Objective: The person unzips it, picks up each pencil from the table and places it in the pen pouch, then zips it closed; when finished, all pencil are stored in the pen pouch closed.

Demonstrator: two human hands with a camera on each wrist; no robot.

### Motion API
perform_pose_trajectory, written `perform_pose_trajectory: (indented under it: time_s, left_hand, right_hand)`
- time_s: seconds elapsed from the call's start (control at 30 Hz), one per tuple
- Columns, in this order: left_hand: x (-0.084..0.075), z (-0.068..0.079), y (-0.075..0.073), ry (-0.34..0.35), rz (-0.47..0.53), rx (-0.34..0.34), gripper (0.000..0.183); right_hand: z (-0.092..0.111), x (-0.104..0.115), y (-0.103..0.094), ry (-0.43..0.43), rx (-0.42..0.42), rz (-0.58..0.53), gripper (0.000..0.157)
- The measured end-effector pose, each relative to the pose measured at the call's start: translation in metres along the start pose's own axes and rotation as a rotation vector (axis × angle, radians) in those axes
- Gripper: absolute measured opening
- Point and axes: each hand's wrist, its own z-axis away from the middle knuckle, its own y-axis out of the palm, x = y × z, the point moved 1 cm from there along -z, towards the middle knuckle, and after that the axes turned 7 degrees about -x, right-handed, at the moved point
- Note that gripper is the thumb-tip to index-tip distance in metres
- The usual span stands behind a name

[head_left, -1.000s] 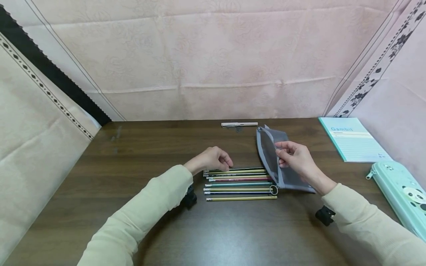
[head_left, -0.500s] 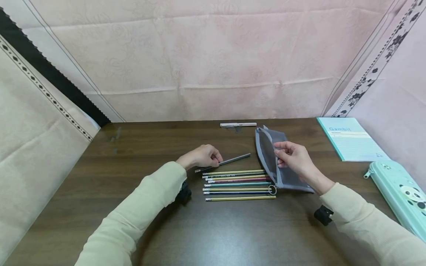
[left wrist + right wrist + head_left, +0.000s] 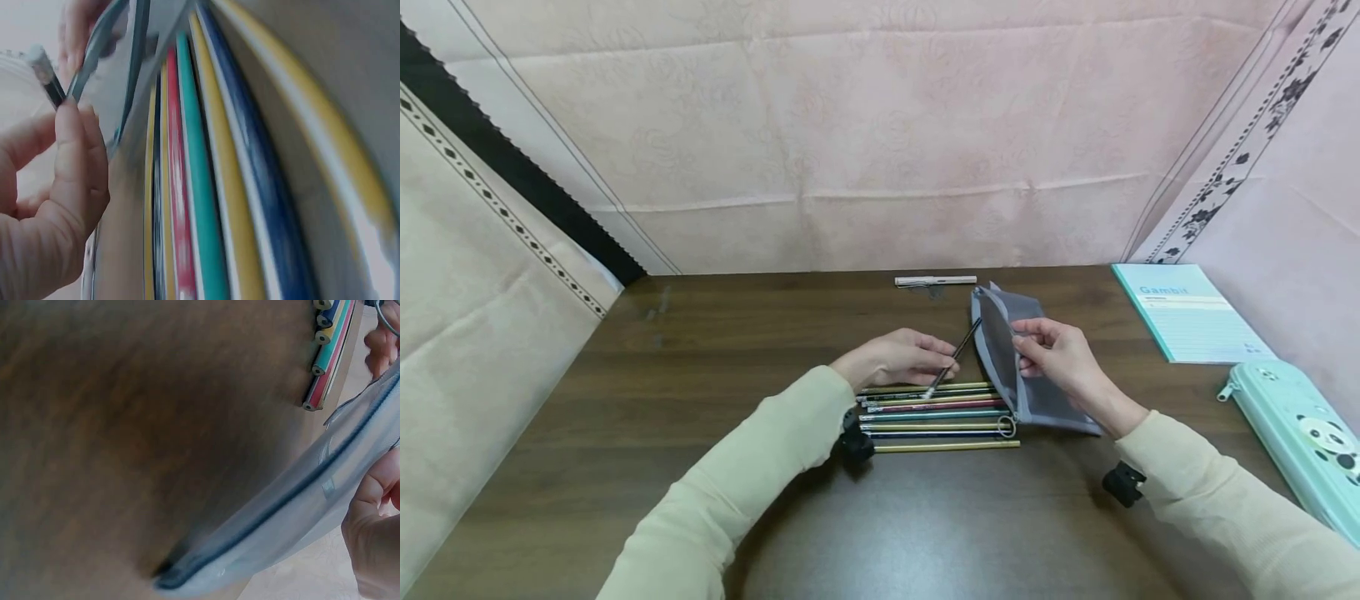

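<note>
My left hand (image 3: 904, 357) pinches a dark pencil (image 3: 966, 340) between thumb and fingers. That pencil tilts, its upper end at the mouth of a grey zip pouch (image 3: 1047, 407) and its silvery end low over the row. Whether the upper end is inside the pouch, I cannot tell. My right hand (image 3: 1063, 360) pinches the pouch's near edge, and the mouth gapes toward the left. Several pencils, among them a teal pencil (image 3: 199, 169), a red pencil (image 3: 178, 206) and a dark blue pencil (image 3: 250, 137), lie side by side below my left hand. The pouch's ring (image 3: 1006, 426) hangs over their right ends.
A silver-white pen (image 3: 936, 282) lies at the table's back edge. On the right are a mint notepad (image 3: 1195, 325) and a mint panda pencil case (image 3: 1292, 425). Pale cloth (image 3: 880, 150) hangs behind the brown wooden table (image 3: 760, 333).
My left hand has picked the dark pencil up from the back of the row, then carried it right to the pouch's mouth, turning it steeper. The right hand keeps its grip on the pouch.
</note>
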Motion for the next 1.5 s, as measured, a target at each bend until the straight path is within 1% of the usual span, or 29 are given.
perform_pose_trajectory:
  time_s: [0.03, 0.13, 0.27, 0.47, 0.57, 0.63, 0.7, 0.8, 0.87, 0.9, 0.97, 1.07, 1.13, 1.2, 1.27, 1.33, 1.43, 1.5]
  left_hand:
    - [-0.001, -0.004, 0.006, -0.005, 0.051, -0.003, 0.036]
    - [-0.003, -0.014, 0.022, -0.013, 0.129, -0.037, 0.038]
    - [-0.005, -0.024, 0.038, -0.009, 0.149, -0.101, 0.042]
    - [-0.008, -0.03, 0.056, 0.031, 0.175, -0.189, 0.048]
    - [-0.008, -0.032, 0.064, 0.051, 0.189, -0.211, 0.048]
    - [-0.008, -0.033, 0.068, 0.061, 0.194, -0.209, 0.047]
    - [-0.009, -0.033, 0.069, 0.069, 0.201, -0.198, 0.047]
    - [-0.009, -0.028, 0.062, 0.087, 0.185, -0.169, 0.045]
    - [-0.009, -0.022, 0.052, 0.104, 0.142, -0.151, 0.043]
    - [-0.009, -0.019, 0.045, 0.117, 0.102, -0.14, 0.042]
    - [-0.006, -0.012, 0.03, 0.136, 0.011, -0.117, 0.04]
    - [0.001, -0.002, 0.005, 0.153, -0.189, -0.1, 0.034]
    - [0.006, 0.003, -0.009, 0.155, -0.316, -0.099, 0.031]
    - [0.012, 0.008, -0.021, 0.157, -0.428, -0.105, 0.027]
    - [0.016, 0.011, -0.028, 0.175, -0.516, -0.107, 0.023]
    - [0.018, 0.014, -0.032, 0.201, -0.588, -0.109, 0.02]
    - [0.018, 0.016, -0.034, 0.238, -0.677, -0.11, 0.017]
    - [0.018, 0.017, -0.034, 0.25, -0.712, -0.112, 0.015]
  right_hand:
    - [0.0, 0.0, 0.001, 0.0, 0.001, -0.002, 0.035]
    - [0.0, 0.002, 0.002, 0.003, 0.005, -0.008, 0.035]
    - [0.0, 0.003, 0.004, 0.01, 0.019, -0.029, 0.035]
    - [0.001, 0.004, 0.004, 0.017, 0.031, -0.036, 0.035]
    - [0.002, 0.004, 0.003, 0.022, 0.026, -0.028, 0.035]
    - [0.002, 0.004, 0.003, 0.024, 0.023, -0.026, 0.035]
    - [0.002, 0.004, 0.002, 0.024, 0.019, -0.026, 0.035]
    - [0.001, 0.003, 0.001, 0.017, 0.009, -0.031, 0.035]
    - [0.001, 0.003, 0.0, 0.011, 0.001, -0.032, 0.035]
    - [0.001, 0.002, -0.001, 0.009, -0.003, -0.035, 0.036]
    - [0.001, 0.002, -0.003, 0.005, -0.012, -0.038, 0.036]
    - [0.001, 0.0, -0.006, 0.002, -0.019, -0.045, 0.037]
    - [0.001, -0.001, -0.008, 0.003, -0.02, -0.05, 0.037]
    - [0.001, -0.001, -0.009, 0.005, -0.017, -0.055, 0.037]
    - [0.001, -0.002, -0.01, 0.008, -0.016, -0.056, 0.037]
    - [0.002, -0.002, -0.01, 0.011, -0.016, -0.055, 0.037]
    - [0.003, -0.002, -0.01, 0.015, -0.015, -0.061, 0.037]
    - [0.004, -0.002, -0.01, 0.019, -0.012, -0.067, 0.037]
